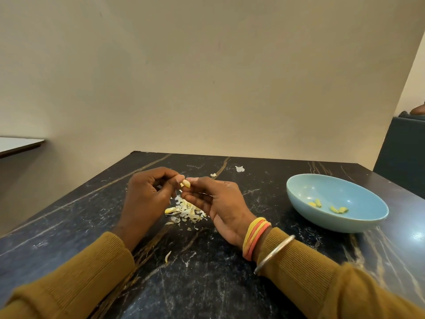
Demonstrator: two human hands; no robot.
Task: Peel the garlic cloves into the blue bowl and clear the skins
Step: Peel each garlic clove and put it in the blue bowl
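While both hands — left hand (147,192), right hand (218,201) — pinched one garlic clove (186,183), skins (186,209) dropped below, away from the blue bowl (322,223).

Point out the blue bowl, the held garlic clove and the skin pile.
blue bowl (322,189): head view, bare inner wall.
garlic clove (186,183): head view, exposed middle.
skin pile (187,211): head view, centre.

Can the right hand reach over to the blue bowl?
Probably yes. The blue bowl sits to the right of the right hand, only bare table between them. That hand and the left hand pinch a garlic clove now.
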